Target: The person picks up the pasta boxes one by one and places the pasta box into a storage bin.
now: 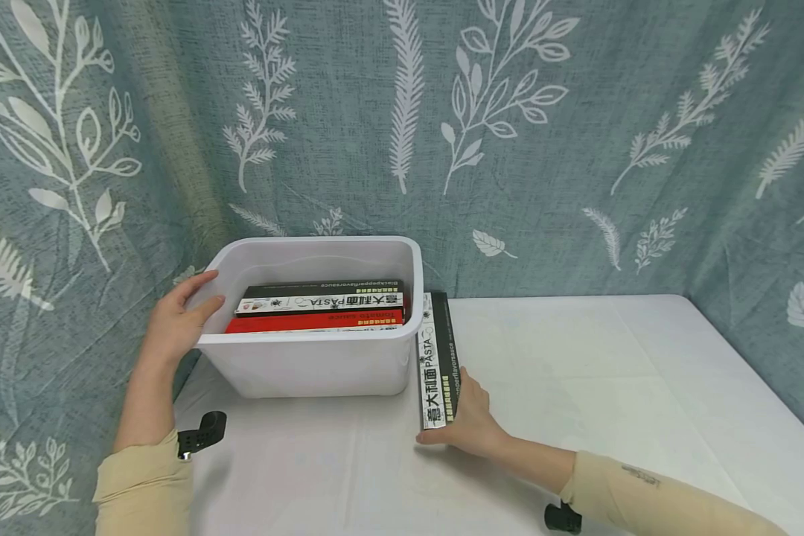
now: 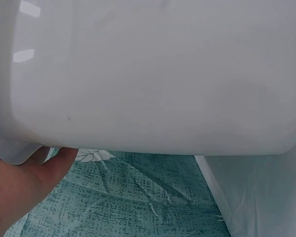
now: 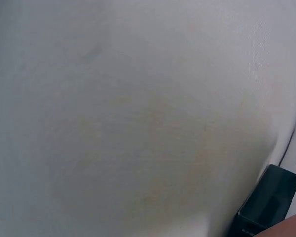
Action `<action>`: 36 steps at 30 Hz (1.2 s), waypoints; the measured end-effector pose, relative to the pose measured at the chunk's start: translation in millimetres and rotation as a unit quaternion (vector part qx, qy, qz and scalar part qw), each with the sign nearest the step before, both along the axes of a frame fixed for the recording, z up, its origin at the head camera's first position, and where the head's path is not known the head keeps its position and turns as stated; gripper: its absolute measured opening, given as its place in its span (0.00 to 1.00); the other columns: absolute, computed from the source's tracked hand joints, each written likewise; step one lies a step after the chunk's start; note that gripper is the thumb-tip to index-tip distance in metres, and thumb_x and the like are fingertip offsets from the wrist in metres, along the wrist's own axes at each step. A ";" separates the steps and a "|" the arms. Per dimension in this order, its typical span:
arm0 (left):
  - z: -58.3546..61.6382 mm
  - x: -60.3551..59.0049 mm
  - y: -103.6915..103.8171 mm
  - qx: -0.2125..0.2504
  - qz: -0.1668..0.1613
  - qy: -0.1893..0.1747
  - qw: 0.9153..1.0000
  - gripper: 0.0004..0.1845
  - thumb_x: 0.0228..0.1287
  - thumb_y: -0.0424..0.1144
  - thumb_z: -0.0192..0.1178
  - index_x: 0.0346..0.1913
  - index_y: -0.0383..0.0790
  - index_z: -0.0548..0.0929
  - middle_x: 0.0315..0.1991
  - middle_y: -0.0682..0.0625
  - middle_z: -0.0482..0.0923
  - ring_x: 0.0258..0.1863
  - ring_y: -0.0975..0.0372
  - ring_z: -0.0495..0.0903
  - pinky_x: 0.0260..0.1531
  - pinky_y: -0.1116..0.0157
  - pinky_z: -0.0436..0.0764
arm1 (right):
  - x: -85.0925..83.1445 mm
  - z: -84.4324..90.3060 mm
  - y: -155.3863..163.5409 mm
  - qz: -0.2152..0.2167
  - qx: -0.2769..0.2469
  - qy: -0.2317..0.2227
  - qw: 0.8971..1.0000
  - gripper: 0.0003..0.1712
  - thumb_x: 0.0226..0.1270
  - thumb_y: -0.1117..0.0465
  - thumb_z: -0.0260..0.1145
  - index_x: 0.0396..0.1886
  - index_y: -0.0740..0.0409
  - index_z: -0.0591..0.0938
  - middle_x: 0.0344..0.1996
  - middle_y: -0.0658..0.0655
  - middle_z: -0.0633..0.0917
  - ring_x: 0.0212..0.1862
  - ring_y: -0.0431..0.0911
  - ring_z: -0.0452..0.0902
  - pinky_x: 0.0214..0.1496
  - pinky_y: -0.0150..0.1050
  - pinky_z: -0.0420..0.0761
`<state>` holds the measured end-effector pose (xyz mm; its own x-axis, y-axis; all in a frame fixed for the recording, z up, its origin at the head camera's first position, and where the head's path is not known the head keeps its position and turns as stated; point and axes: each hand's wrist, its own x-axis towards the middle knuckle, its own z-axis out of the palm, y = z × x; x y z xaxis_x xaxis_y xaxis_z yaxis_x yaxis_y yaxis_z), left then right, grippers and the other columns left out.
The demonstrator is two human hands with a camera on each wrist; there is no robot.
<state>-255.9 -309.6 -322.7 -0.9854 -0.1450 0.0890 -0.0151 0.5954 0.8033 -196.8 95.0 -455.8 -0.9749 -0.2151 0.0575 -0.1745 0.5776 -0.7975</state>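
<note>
**Both hands engaged: bin rim and pasta box**

The left hand [image 1: 177,324] grips the left rim of the white bin [image 1: 308,365], thumb over the edge. The right hand [image 1: 469,424] holds the near end of a pasta box [image 1: 437,357], fingers curled around it; the box stands on its long edge on the table [image 1: 610,372], just beside the bin's right wall. Inside the bin, three similar boxes [image 1: 318,307] lie stacked against the far wall, with room left nearer the front. Open tabletop extends to the right. A leaf-patterned curtain [image 1: 509,134] closes off the back.
</note>
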 end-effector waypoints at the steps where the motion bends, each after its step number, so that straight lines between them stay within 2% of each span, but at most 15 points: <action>1: 0.1 0.0 0.1 -0.001 0.001 0.000 1.000 0.31 0.75 0.46 0.49 0.76 0.41 0.57 0.75 0.34 0.49 0.72 0.37 0.50 0.62 0.35 0.56 | -0.2 -0.6 -0.5 0.001 -0.001 0.004 1.000 0.73 0.26 0.50 0.86 0.70 0.70 0.55 0.52 0.61 0.71 0.57 0.56 0.64 0.65 0.60 0.54; 6: 0.7 0.3 0.9 0.001 0.000 -0.001 1.000 0.31 0.75 0.46 0.50 0.76 0.40 0.57 0.75 0.34 0.49 0.72 0.37 0.50 0.63 0.35 0.56 | -1.1 -2.8 -2.5 0.000 -0.003 0.017 1.000 0.72 0.25 0.52 0.86 0.71 0.68 0.55 0.53 0.59 0.72 0.58 0.56 0.65 0.66 0.60 0.55; 8: 1.0 0.6 1.8 0.003 -0.001 -0.001 1.000 0.31 0.75 0.46 0.50 0.76 0.40 0.57 0.75 0.34 0.49 0.72 0.37 0.50 0.63 0.35 0.56 | -1.0 -2.9 -3.2 -0.004 -0.012 0.018 1.000 0.71 0.25 0.53 0.86 0.70 0.66 0.56 0.52 0.58 0.72 0.56 0.54 0.66 0.65 0.60 0.58; 13: 0.9 0.4 2.2 0.004 -0.003 0.000 1.000 0.31 0.75 0.45 0.50 0.76 0.40 0.57 0.75 0.34 0.49 0.72 0.37 0.49 0.63 0.35 0.56 | 0.4 -1.9 -2.9 -0.009 -0.036 0.007 0.999 0.68 0.27 0.56 0.86 0.70 0.63 0.58 0.51 0.55 0.73 0.55 0.53 0.67 0.61 0.59 0.65; 21: 0.6 -0.1 2.0 0.006 -0.004 0.001 1.000 0.31 0.76 0.46 0.49 0.76 0.40 0.57 0.75 0.34 0.48 0.72 0.37 0.50 0.63 0.35 0.57 | 1.6 0.1 1.5 0.001 -0.068 -0.015 0.998 0.68 0.30 0.57 0.84 0.72 0.63 0.55 0.55 0.58 0.73 0.56 0.52 0.69 0.61 0.56 0.67; 24: 0.6 0.3 2.3 0.005 -0.004 0.000 1.000 0.31 0.76 0.45 0.49 0.76 0.39 0.57 0.75 0.34 0.48 0.72 0.37 0.50 0.63 0.35 0.57 | 4.6 2.5 4.0 -0.001 -0.067 -0.039 0.997 0.71 0.32 0.56 0.83 0.74 0.66 0.50 0.59 0.62 0.72 0.56 0.52 0.70 0.62 0.56 0.67; 29: 0.4 0.2 0.9 0.001 -0.002 0.002 1.000 0.31 0.75 0.45 0.50 0.76 0.40 0.57 0.75 0.34 0.49 0.72 0.37 0.49 0.63 0.36 0.56 | 10.9 10.1 8.1 -0.029 -0.072 -0.102 0.992 0.75 0.34 0.56 0.80 0.76 0.66 0.42 0.62 0.66 0.71 0.54 0.52 0.73 0.62 0.55 0.68; 36: 0.9 0.5 -0.6 0.001 -0.006 -0.001 1.000 0.32 0.75 0.47 0.50 0.76 0.41 0.57 0.75 0.34 0.48 0.72 0.37 0.49 0.63 0.35 0.56 | 15.8 15.8 15.6 -0.054 -0.073 -0.132 0.987 0.73 0.36 0.54 0.80 0.78 0.61 0.46 0.65 0.66 0.70 0.60 0.57 0.71 0.64 0.59 0.66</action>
